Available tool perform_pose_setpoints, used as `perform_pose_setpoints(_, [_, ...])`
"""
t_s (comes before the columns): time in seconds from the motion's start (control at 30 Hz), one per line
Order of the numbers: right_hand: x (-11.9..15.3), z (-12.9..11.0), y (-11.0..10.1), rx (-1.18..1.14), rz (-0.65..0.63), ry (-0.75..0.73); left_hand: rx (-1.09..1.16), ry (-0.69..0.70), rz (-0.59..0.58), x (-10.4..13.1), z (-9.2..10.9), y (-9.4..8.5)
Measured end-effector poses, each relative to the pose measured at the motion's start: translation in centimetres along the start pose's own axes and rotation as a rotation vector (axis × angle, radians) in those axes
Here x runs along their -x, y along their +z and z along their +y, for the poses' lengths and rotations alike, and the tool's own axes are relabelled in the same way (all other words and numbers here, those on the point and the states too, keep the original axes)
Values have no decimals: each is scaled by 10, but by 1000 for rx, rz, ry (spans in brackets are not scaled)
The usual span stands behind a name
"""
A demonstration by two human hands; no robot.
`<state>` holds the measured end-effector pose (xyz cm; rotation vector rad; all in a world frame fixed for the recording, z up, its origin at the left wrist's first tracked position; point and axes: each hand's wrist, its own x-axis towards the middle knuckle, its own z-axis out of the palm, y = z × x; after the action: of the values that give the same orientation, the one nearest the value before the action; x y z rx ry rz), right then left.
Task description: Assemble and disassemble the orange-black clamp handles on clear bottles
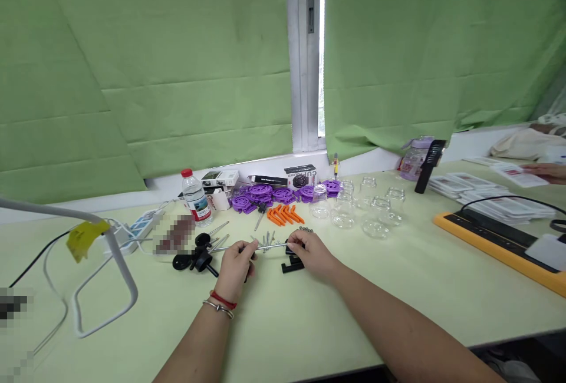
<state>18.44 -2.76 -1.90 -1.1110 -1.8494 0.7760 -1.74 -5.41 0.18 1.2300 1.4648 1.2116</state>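
Observation:
A thin metal rod point(275, 246) runs level between my two hands. My left hand point(235, 270) is closed on its left part, and something dark shows under the fingers, too hidden to name. My right hand point(315, 254) pinches the rod's right end between thumb and fingers. Black plastic parts point(292, 267) lie beside the right fingertips. Left of my left hand is a cluster of black round-headed pieces point(203, 260) with metal rods. Short metal pins point(266, 237) lie just behind the held rod, and orange angled pieces point(283, 214) lie farther back.
Purple wheel-like parts point(262, 192), a water bottle point(196, 199) and small boxes point(300, 177) line the back. Clear glass jars point(375, 224) stand right of centre. A yellow-edged paper trimmer point(495, 253), card stacks point(469, 191) and another person's hand point(548, 172) are at right; a white bent tube stand point(119, 259) is left.

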Motion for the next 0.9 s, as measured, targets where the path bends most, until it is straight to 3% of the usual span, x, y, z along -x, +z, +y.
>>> perform_pose_setpoints(0.37, [-1, -4, -2, 40, -26, -11, 12, 5, -13, -2, -3, 0])
perform_pose_setpoints(0.57, [-1, 5, 1, -107, 11, -6, 1, 14, -9, -2, -4, -1])
perform_pose_setpoints(0.9, [-1, 3, 0, 10, 4, -27, 4, 9, -9, -3, -4, 0])
